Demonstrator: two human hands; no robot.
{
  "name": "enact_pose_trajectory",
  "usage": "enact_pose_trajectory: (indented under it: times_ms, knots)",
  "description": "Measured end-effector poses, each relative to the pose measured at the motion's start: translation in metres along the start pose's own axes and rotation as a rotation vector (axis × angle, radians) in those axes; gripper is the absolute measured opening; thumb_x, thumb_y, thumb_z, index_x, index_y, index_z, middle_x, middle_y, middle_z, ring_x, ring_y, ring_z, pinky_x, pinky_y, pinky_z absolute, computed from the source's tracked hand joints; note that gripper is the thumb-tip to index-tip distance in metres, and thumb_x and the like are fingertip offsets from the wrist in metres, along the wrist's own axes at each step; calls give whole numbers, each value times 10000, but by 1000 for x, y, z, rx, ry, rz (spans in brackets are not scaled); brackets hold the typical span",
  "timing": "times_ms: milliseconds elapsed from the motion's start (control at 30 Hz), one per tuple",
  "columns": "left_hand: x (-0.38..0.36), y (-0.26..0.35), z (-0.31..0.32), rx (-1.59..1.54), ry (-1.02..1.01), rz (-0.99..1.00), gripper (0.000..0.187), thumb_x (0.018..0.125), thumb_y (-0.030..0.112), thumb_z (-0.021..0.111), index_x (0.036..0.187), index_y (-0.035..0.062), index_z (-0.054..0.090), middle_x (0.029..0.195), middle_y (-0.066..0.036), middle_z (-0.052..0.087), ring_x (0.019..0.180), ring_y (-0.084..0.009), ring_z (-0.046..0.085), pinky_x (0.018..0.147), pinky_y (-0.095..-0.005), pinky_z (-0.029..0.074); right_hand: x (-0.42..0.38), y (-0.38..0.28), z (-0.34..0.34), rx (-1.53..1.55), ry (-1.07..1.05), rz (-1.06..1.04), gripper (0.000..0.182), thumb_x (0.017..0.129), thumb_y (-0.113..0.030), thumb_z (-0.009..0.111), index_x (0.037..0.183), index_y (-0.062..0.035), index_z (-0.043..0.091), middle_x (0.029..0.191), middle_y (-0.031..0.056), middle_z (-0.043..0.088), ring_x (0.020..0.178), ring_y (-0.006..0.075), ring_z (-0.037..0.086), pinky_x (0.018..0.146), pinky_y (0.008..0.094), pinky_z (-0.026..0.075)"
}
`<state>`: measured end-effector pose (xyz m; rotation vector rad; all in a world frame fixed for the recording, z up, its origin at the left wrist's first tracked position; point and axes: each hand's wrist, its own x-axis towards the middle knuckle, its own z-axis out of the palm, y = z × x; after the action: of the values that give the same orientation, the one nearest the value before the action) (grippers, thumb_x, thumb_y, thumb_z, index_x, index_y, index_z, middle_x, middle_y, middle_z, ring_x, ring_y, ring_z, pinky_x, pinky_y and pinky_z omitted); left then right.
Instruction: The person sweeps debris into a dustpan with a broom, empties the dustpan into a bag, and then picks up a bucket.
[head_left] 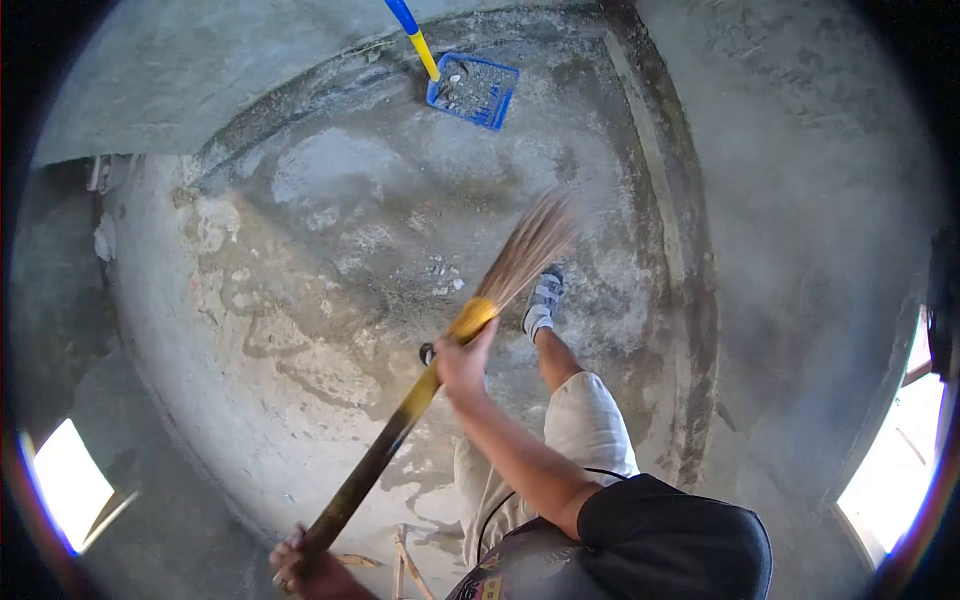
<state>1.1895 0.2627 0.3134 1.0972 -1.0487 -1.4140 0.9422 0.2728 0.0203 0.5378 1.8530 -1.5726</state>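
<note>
A broom with a dark and yellow handle [405, 418] runs diagonally across the view. Its brown bristles [530, 242] fan out toward the upper right, smeared by motion, over the concrete floor. My right hand [465, 365] is closed around the handle just below the yellow collar. Down at the lower left, my left hand [308, 570] wraps the handle's far end, partly blurred. Small pale rubble bits [447, 280] lie on the floor left of the bristles. Farther off, a blue dustpan [500, 108] holds grey debris, and its blue and yellow handle rises toward the wall.
My shoe [544, 298] is on the floor close to the bristles. Grey walls [800, 230] enclose the rough, stained concrete floor [330, 170]. Bright openings show at the lower left [72, 485] and right [895, 460]. A wooden frame [402, 565] stands near the bottom edge.
</note>
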Motion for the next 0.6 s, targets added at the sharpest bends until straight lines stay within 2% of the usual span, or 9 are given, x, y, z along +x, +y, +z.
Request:
enact_pose_trajectory:
  times_ms: [133, 167, 267, 400, 433, 467, 500, 533, 600]
  knots:
    - [-21, -145, 57, 246, -77, -165, 301, 792, 268, 655, 942, 33, 540, 1011, -147, 576, 1046, -342, 541, 944, -496, 414, 166, -27, -69, -288, 42, -96, 927, 711, -129, 647, 1423, -17, 65, 1223, 220, 472, 1115, 321, 499, 902, 388, 420]
    - [-26, -182, 75, 180, -219, -215, 321, 755, 217, 708, 962, 27, 551, 1057, -165, 590, 1079, -354, 536, 951, -490, 410, 207, -33, -84, -540, 163, -188, 694, 698, -115, 641, 1305, 25, 334, 966, 148, 583, 807, 224, 572, 706, 373, 486]
    - [-40, -227, 148, 339, -431, -172, 287, 740, 179, 701, 924, -6, 583, 1015, -204, 612, 1031, -370, 572, 927, -472, 425, 336, 32, -128, -713, 104, -121, 490, 713, -189, 639, 1137, 24, 517, 879, 156, 607, 788, 240, 583, 680, 393, 486]
    - [-32, -223, 119, 433, -188, 67, 323, 828, 290, 610, 802, -27, 553, 858, -206, 621, 861, -337, 621, 815, -448, 490, 382, 150, -120, -1058, -561, -44, 342, 754, -309, 576, 864, 12, 616, 799, 136, 619, 755, 250, 605, 614, 397, 474]
    - [-29, -206, 96, 467, -110, 65, 295, 804, 279, 601, 804, -15, 572, 834, -176, 642, 845, -315, 633, 806, -446, 489, 311, 131, -83, -1334, -609, -77, 332, 766, -314, 554, 814, 8, 622, 797, 129, 613, 706, 235, 588, 612, 384, 464]
    - [-28, -187, 72, 598, -39, 123, 252, 804, 262, 602, 775, 14, 568, 805, -153, 640, 777, -289, 627, 776, -429, 493, 259, 189, -64, -922, -626, 39, 126, 747, -157, 551, 743, -42, 602, 652, 101, 599, 597, 247, 577, 542, 413, 445]
    - [-27, -162, 50, 712, 60, 129, 252, 776, 280, 645, 775, 41, 564, 750, -113, 629, 752, -267, 608, 788, -417, 475, 210, 192, -40, -1063, -612, 142, 295, 731, -292, 596, 835, -16, 608, 810, 126, 619, 699, 237, 585, 633, 374, 457]
    - [-28, -128, 24, 743, -26, 226, 245, 743, 244, 691, 794, 42, 561, 866, -146, 611, 869, -256, 582, 828, -407, 448, 133, 180, -18, -891, -696, 186, 327, 725, -293, 614, 872, -2, 593, 777, 121, 608, 694, 242, 586, 610, 372, 455]
    - [-16, -60, 40, 812, 72, 385, 141, 779, 146, 610, 816, 23, 550, 769, -141, 579, 734, -266, 585, 690, -398, 499, 25, 261, 31, -827, -683, 312, 438, 706, -262, 634, 1016, 24, 517, 808, 131, 584, 725, 253, 583, 611, 380, 466]
